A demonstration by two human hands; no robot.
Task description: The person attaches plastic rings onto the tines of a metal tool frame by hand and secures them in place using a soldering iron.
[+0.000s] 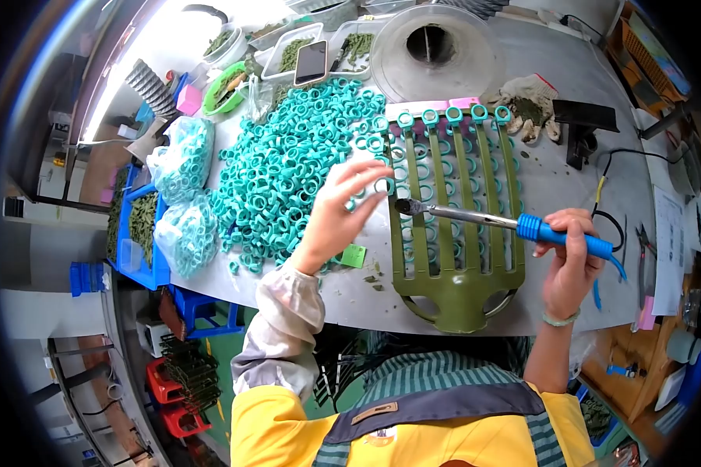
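My right hand (572, 261) is closed around the blue handle of a soldering iron (475, 215), whose dark, broad tip points left at the olive-green slotted frame (459, 292). The tip sits over the frame's left bar, just below my left fingertips. My left hand (350, 198) pinches a small teal ring (384, 185) between thumb and fingers at that bar. Other teal rings stand along the frame's bars and across its far ends. A big heap of loose teal rings (288, 163) lies left of the frame.
Clear bags of teal rings (183, 159) lie at the left. A phone (311, 62) leans by plastic tubs at the back, beside a round translucent cover (436, 70). A stained glove (530, 109), a black stand (582, 128) and a cable are at the right.
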